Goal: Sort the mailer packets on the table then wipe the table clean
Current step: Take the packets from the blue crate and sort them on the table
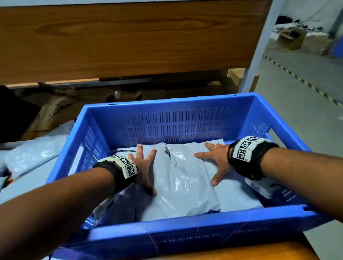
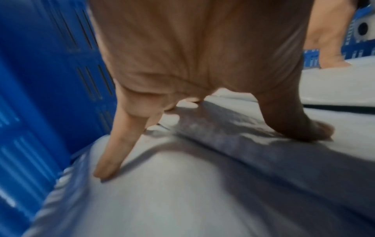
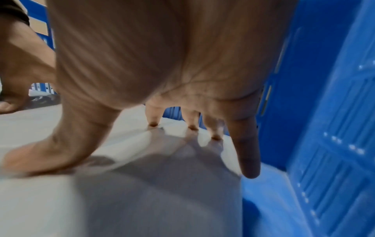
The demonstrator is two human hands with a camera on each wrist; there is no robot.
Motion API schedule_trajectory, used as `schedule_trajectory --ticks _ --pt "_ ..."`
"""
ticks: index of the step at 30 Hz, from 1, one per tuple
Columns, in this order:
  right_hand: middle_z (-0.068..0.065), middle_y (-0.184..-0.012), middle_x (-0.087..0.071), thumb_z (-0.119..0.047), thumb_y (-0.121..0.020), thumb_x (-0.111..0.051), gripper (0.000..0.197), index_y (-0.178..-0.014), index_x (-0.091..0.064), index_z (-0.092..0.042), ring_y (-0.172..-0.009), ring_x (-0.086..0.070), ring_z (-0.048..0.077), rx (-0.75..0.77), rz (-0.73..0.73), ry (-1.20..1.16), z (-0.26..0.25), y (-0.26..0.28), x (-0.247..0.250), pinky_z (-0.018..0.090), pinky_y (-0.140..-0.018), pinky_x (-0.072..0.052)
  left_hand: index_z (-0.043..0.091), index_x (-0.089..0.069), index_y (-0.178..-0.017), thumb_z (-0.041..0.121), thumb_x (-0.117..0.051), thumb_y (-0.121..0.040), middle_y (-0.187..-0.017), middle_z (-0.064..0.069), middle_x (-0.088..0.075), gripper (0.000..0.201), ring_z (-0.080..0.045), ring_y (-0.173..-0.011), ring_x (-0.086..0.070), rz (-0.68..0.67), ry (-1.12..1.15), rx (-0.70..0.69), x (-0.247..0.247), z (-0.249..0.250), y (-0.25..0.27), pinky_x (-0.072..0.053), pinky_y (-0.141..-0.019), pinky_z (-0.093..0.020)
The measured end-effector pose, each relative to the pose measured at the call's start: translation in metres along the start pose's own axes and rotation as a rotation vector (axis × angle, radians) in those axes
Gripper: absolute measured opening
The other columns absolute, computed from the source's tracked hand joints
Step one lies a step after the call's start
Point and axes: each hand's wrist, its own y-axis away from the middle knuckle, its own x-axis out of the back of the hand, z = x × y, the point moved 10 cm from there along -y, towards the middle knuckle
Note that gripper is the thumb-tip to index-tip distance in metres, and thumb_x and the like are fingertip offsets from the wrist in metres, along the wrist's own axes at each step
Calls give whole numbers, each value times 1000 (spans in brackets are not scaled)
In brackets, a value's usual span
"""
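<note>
**Both hands flat on the packets in the blue crate**

On the head view I see a blue slotted crate (image 1: 179,226) sitting on the wood-grain tabletop (image 1: 226,258), filled with pale grey mailer packets (image 1: 182,186). My left hand (image 1: 144,171) and right hand (image 1: 215,162) are both inside the crate, fingers spread and laid on the top packets, one on either side of the glossy packet in the middle. Neither grip closes on anything; the fingers are straight and splayed, pressing down. Each wrist wears a black band with a coded white tag. More grey packets (image 1: 32,153) lie loose outside the crate to the left.

On the left wrist view, blurred, I see the left hand (image 2: 192,56) from beneath the palm, its fingertips (image 2: 107,168) and thumb planted apart on a grey packet (image 2: 162,192). The blue crate wall (image 2: 40,80) stands just beside the hand. The grip is wide open.

On the right wrist view, also blurred, the right hand (image 3: 152,56) stands the same way: thumb and three fingertips (image 3: 153,123) touching a grey packet (image 3: 142,192), little finger hanging over the gap beside the crate wall (image 3: 324,128). The grip holds nothing.
</note>
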Motion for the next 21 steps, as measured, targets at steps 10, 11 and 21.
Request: schedule_trajectory --ticks 10,11,21 --pt "-2 -147 -44 -62 -83 -59 72 -144 -41 -29 -133 -43 23 71 376 6 -40 72 136 32 -107 -35 23 -29 -150 54 -79 -67 -150 -6 -40 102 -25 -134 -42 254 153 -208 133 -6 67 -35 -109 -34" --pt "-2 -145 -47 -62 -84 -58 67 -141 -45 -28 -130 -46 23 70 430 14 -46 84 153 31 -105 -37 20 -37 -146 51 -80 -68 -145 -4 -46 94 -23 -131 -47 291 208 -229 148 -14 80 -37 -108 -32" --pt "0 -123 -62 -61 -85 -57 53 -128 -58 -30 -112 -58 20 41 673 -54 -124 191 254 33 -94 -47 26 -58 -130 44 -70 -81 -125 1 -63 53 -12 -113 -58 605 566 -328 221 -123 216 -44 -94 -28"
